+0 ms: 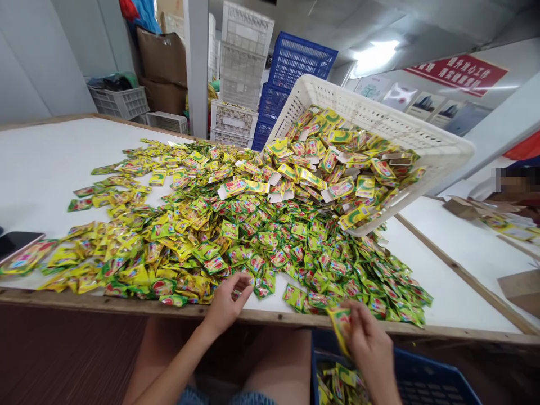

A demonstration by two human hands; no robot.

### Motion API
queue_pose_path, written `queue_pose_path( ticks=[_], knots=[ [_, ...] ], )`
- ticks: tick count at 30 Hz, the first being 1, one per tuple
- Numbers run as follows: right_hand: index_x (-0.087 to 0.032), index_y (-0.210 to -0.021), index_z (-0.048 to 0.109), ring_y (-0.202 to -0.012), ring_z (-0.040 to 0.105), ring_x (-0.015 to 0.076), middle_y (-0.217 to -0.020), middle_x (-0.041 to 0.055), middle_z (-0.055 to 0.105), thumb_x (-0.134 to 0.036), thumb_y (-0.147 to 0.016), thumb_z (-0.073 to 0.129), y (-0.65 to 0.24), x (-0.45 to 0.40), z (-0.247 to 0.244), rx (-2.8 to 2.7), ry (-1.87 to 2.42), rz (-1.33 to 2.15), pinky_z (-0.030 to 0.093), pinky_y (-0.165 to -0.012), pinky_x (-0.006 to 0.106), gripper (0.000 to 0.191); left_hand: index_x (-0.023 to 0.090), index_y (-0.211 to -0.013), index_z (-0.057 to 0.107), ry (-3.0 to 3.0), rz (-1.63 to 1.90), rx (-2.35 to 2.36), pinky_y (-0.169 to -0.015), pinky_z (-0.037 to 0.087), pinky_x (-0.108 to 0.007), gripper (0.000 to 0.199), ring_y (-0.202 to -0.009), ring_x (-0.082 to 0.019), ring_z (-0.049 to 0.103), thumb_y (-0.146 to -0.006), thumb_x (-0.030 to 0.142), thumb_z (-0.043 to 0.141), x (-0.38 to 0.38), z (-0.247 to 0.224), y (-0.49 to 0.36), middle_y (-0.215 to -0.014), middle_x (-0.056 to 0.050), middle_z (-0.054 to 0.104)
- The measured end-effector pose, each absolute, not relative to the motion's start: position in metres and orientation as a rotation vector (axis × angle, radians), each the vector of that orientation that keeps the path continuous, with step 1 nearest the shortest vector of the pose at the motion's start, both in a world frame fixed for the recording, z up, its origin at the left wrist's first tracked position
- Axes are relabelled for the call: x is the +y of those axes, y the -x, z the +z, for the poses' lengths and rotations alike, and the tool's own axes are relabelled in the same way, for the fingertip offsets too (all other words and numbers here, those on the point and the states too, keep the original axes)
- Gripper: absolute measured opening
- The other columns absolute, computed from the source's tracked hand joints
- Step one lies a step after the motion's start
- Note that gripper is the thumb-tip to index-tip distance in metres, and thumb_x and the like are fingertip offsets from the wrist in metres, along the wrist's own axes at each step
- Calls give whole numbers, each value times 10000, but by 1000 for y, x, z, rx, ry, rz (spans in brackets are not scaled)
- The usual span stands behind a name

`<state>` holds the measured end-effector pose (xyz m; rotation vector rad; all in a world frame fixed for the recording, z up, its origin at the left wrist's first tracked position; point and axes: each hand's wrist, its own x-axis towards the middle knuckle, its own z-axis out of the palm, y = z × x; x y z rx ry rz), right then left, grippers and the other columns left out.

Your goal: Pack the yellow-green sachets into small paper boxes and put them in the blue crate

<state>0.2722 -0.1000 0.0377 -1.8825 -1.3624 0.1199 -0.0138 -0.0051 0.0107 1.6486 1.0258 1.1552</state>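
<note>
A wide heap of small green and yellow packets (181, 225) covers the middle of the white table (50, 163). My left hand (230, 301) is at the near edge of the heap, its fingers curled toward the thumb; whatever lies between them is too small to name. Over the table's front edge, my right hand (369, 334) pinches a yellow packet (341, 326), which hangs down from the fingers. Below that hand is a blue basket (439, 377) with more packets inside. A tilted white basket (422, 138) rests on the heap, with small boxes (310, 177) spilling from its mouth.
A phone (19, 244) lies at the table's left edge beside a larger packet (31, 256). Stacked white crates (242, 62) and blue crates (299, 62) stand behind. A wooden strip (459, 270) crosses the table at right. Part of another person (523, 188) shows at far right.
</note>
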Motion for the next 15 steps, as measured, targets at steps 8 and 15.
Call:
queue_pose_path(
  ticks=[8,15],
  knots=[
    [-218,-928,621,-908,568,227,-969,88,612,-407,-794,448,-319,-81,43,-1603,1939,192,454,-754,337,289,217,-937,583,-1788,1127,1071,-708,484,-267,147,-755,-159,610,-835,269,490,-9,9,5,-863,-23,655],
    [-123,-1022,577,-938,534,197,-1051,121,571,-369,-879,361,-205,107,87,-1661,1475,129,463,-730,310,357,217,-966,573,-1809,1262,1139,-723,489,-267,158,-805,-163,610,-846,237,471,-11,2,9,-907,-40,647]
  ],
)
